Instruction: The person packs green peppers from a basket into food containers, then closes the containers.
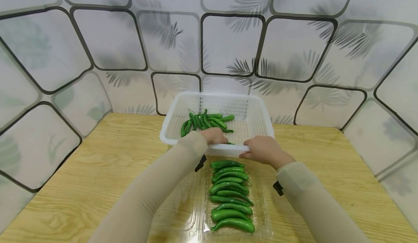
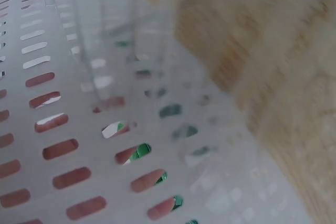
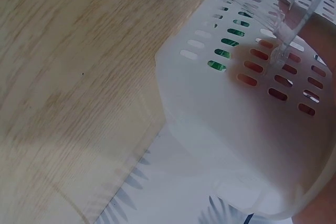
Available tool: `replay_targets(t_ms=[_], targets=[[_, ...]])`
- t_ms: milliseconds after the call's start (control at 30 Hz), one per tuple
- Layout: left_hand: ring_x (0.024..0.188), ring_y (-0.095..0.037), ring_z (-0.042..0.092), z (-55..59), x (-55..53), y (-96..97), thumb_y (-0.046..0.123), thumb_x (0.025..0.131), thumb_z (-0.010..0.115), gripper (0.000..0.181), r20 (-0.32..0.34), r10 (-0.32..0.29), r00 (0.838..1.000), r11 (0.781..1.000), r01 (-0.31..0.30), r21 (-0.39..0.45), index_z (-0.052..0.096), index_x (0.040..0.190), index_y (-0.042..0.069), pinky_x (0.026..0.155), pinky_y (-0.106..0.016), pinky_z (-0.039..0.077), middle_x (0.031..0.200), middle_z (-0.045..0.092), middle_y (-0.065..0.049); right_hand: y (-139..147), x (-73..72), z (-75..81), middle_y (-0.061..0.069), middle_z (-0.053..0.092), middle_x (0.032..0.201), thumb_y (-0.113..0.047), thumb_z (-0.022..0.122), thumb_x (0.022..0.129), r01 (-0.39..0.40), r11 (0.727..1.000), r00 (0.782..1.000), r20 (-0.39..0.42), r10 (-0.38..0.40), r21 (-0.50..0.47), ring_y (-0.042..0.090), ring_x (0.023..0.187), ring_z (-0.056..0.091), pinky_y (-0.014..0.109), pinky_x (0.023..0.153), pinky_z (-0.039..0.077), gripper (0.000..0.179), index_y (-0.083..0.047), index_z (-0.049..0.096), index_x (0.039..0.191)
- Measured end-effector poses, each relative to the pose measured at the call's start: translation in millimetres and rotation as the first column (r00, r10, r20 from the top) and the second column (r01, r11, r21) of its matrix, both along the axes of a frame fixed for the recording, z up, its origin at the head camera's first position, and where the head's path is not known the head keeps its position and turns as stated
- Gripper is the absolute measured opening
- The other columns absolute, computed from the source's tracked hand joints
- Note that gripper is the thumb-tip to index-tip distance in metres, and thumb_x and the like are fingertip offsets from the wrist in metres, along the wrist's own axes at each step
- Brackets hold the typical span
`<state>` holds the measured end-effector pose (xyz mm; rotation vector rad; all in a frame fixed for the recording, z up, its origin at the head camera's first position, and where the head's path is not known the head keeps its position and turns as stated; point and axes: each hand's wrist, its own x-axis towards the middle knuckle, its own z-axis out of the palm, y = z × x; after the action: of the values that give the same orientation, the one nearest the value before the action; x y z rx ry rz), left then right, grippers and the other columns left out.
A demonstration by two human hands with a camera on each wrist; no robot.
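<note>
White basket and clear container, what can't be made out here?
Head view: what the left hand touches inside the white basket; the front rim hides the fingertips.
Head view: left half of the clear container; left sleeve and bottom edge cut it.
Left wrist view: green chili peppers in the basket; its slotted wall leaves only slivers.

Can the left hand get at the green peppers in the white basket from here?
Probably yes: the left hand reaches over the near rim of the open-topped white basket, and the green peppers lie just beyond that hand, with nothing visible in the way.
</note>
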<state>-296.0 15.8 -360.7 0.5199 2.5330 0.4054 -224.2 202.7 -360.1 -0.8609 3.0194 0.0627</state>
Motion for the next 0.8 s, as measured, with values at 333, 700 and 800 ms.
replay_targets(t_ms=[333,700,800], targets=[[0.083,-0.018,0.06,-1.1,-0.3,-3.6,0.008,0.093,0.056,0.016,-0.129,-0.013,0.992,0.996,0.023,0.081,0.07,0.097,0.004,0.073,-0.031,0.048,0.099,0.066,-0.007,1,1.0,-0.1,-0.005,0.049,0.057,-0.045,0.065,0.083,0.0,1.0,1.0,0.005,0.0,-0.005,0.012,0.049,0.046,0.032,0.044,0.038,0.036,-0.019,0.049,0.065],[0.098,-0.019,0.056,7.6,10.0,-9.5,0.007,0.095,0.052,0.033,-0.389,0.138,0.911,0.936,0.008,0.351,0.05,0.128,0.007,0.078,-0.032,0.047,0.116,0.055,-0.008,0,-1.7,-2.0,-0.006,0.052,0.059,-0.045,0.066,0.083,-0.02,1.0,1.0,-0.007,0.02,-0.003,0.012,0.051,0.05,0.032,0.046,0.041,0.034,-0.019,0.051,0.066],[0.095,-0.018,0.056,16.9,23.3,-17.1,0.01,0.094,0.055,0.039,-0.448,0.109,0.888,0.918,0.082,0.388,0.05,0.133,0.008,0.075,-0.031,0.047,0.117,0.055,-0.008,1,-2.0,-1.2,-0.006,0.052,0.059,-0.046,0.065,0.083,-0.007,1.0,1.0,-0.005,0.007,-0.001,0.012,0.052,0.05,0.032,0.046,0.041,0.035,-0.019,0.051,0.066]])
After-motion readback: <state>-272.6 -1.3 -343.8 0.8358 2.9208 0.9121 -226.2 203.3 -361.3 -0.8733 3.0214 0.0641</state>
